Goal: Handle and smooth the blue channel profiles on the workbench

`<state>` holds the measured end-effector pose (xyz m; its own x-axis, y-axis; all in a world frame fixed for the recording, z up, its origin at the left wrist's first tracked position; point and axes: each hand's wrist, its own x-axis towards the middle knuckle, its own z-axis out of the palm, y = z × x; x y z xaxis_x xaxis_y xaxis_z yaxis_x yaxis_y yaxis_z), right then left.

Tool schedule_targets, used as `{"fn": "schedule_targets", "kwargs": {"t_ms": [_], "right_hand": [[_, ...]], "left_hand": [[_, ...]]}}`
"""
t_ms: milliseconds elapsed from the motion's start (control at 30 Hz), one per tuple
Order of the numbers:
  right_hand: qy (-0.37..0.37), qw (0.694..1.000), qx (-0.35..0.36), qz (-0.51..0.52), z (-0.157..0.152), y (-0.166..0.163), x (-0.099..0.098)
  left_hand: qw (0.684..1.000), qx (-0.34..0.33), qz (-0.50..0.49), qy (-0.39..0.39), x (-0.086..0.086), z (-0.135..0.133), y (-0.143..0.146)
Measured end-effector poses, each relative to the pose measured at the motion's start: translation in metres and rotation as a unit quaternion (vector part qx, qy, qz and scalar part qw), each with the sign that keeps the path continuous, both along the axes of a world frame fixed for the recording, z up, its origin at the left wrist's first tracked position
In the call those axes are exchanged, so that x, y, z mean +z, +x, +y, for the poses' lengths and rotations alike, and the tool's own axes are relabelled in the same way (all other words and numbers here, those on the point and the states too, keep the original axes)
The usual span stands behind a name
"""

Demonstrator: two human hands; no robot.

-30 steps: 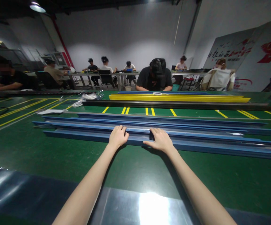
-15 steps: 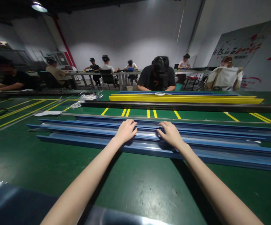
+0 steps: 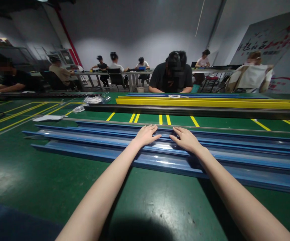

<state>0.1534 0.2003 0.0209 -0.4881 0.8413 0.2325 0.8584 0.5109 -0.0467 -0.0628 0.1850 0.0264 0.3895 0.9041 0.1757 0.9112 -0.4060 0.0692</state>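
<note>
L hand point(image 3: 147, 135) & R hand point(image 3: 185, 138), ctr frame: fingers extended, thumbs apart, not closed on anything; both over blue channels point(image 3: 160, 159), running L–R across mid-frame. Beyond: blk bar point(image 3: 185, 110), then ylw bar point(image 3: 205, 102), upper ctr. Grn table point(image 3: 140, 197) at lower ctr.

2 hands point(image 3: 147, 135); at least 3 blue channels point(image 3: 160, 161); 8 co-workers point(image 3: 171, 76)

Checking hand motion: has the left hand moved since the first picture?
Yes: the left hand has moved forward and rightward, judged against the yellow table lines.
</note>
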Motion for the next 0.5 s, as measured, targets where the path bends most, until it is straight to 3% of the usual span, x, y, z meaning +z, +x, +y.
{"fn": "schedule_targets", "kwargs": {"t_ms": [167, 367, 500], "right_hand": [[-0.033, 0.999, 0.0, -0.018, 0.006, -0.001, 0.011], [-0.098, 0.991, -0.063, -0.071, 0.025, -0.007, 0.026], [-0.111, 0.985, -0.081, -0.104, 0.036, -0.007, 0.03]], "left_hand": [[1.0, 0.006, -0.003, 0.004, 0.008, 0.005, 0.002], [0.994, 0.093, 0.027, -0.053, 0.021, 0.025, 0.01], [0.989, 0.112, 0.064, -0.075, 0.025, 0.038, 0.014]]}}
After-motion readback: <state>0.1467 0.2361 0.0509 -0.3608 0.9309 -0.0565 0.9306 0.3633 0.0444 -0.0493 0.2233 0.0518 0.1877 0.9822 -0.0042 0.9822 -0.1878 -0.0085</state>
